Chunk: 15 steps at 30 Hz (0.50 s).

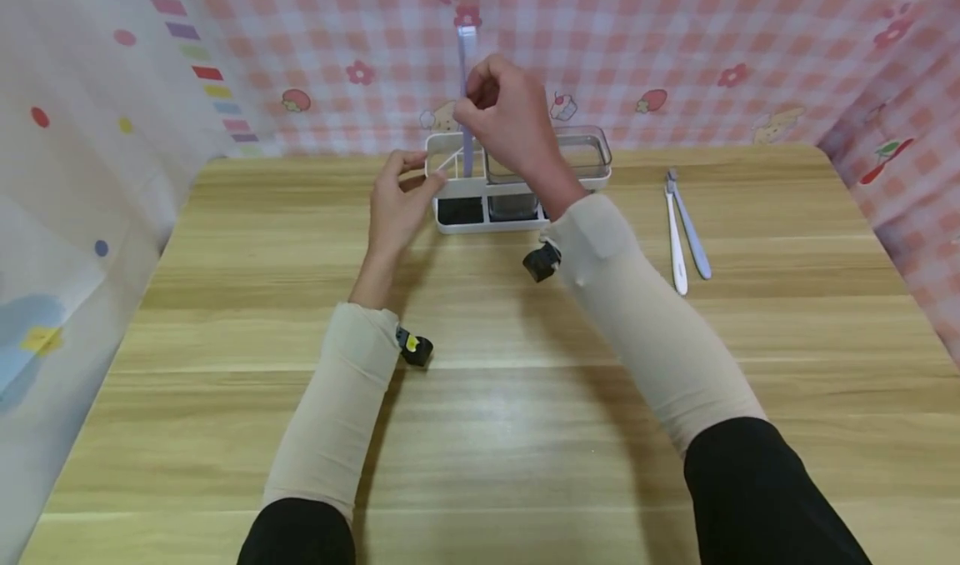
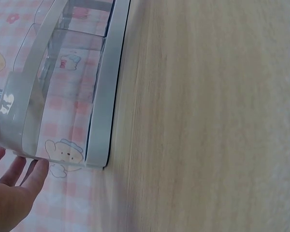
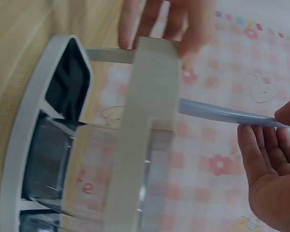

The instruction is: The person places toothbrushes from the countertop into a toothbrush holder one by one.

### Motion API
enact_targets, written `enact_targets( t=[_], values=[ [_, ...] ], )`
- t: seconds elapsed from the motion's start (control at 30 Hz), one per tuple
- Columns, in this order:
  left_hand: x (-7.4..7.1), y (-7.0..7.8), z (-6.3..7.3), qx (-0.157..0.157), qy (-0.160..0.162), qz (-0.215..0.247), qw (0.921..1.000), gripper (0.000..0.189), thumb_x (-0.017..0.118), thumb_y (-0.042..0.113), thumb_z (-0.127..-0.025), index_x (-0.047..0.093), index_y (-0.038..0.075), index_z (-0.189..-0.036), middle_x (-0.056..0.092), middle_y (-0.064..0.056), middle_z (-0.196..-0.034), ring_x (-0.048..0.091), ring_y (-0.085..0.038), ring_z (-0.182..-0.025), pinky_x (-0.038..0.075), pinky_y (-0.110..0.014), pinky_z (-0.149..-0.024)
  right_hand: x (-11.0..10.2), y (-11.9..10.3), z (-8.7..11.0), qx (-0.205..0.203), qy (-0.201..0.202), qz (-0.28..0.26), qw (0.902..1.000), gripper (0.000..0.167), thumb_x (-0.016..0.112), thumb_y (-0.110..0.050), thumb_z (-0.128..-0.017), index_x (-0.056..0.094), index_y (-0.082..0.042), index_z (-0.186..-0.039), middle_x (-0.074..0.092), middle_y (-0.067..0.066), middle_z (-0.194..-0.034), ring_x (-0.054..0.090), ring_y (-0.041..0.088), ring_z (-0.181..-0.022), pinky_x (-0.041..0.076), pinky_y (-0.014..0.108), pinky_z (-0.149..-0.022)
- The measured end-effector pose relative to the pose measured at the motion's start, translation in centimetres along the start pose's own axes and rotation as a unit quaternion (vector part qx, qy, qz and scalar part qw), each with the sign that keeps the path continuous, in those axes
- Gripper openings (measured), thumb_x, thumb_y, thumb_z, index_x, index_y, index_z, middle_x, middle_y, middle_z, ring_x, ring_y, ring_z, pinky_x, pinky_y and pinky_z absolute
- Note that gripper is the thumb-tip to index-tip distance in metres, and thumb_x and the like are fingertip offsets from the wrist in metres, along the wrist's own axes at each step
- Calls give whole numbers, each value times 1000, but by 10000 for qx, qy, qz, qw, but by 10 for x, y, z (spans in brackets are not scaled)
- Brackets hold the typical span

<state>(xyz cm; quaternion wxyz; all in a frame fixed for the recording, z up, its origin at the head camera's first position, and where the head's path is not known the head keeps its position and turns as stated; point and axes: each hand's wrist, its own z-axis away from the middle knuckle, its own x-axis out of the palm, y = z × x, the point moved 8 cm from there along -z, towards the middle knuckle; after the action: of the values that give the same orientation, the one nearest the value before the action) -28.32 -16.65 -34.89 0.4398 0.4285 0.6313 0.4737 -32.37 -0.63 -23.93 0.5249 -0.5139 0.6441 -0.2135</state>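
Note:
My right hand (image 1: 513,111) pinches a slim lavender toothbrush (image 1: 467,57) between thumb and fingertips. It stands nearly upright, its lower end inside the left section of a white toothbrush holder (image 1: 459,187). The right wrist view shows the toothbrush handle (image 3: 217,112) passing behind the holder's upper rim (image 3: 152,82). At the holder's left end, my left hand (image 1: 397,202) grips the upper rim, thumb in front and fingers behind. In the left wrist view, the fingers of that hand (image 2: 14,193) touch the rim's rounded end. The toothbrush's lowest tip is hidden.
Two more toothbrushes, one white (image 1: 677,248) and one blue (image 1: 693,232), lie on the wooden table (image 1: 480,448) to the right. Clear cups (image 3: 48,164) sit in the holder. A pink checked cloth (image 1: 330,40) hangs close behind it.

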Motion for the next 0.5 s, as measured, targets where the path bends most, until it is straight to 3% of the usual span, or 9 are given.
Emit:
enact_targets(
  t=[0.23, 0.5],
  values=[
    [0, 3, 0, 157, 1, 92, 9998, 37, 70, 7, -91, 60, -6, -124, 63, -20, -125, 65, -34, -109, 56, -31, -94, 12, 16, 3, 271, -251, 306, 9988, 11, 64, -11, -95, 57, -6, -101, 65, 4, -98, 58, 12, -87, 51, 20, -76],
    [-1, 2, 1, 86, 13, 90, 9999, 37, 70, 8, -91, 60, -5, -124, 63, -20, -125, 65, -34, -110, 57, -32, -94, 27, 29, 3, 356, -471, 376, 9975, 9, 65, -8, -94, 61, -4, -101, 68, 6, -100, 65, 12, -90, 56, 21, -77]
  ],
)
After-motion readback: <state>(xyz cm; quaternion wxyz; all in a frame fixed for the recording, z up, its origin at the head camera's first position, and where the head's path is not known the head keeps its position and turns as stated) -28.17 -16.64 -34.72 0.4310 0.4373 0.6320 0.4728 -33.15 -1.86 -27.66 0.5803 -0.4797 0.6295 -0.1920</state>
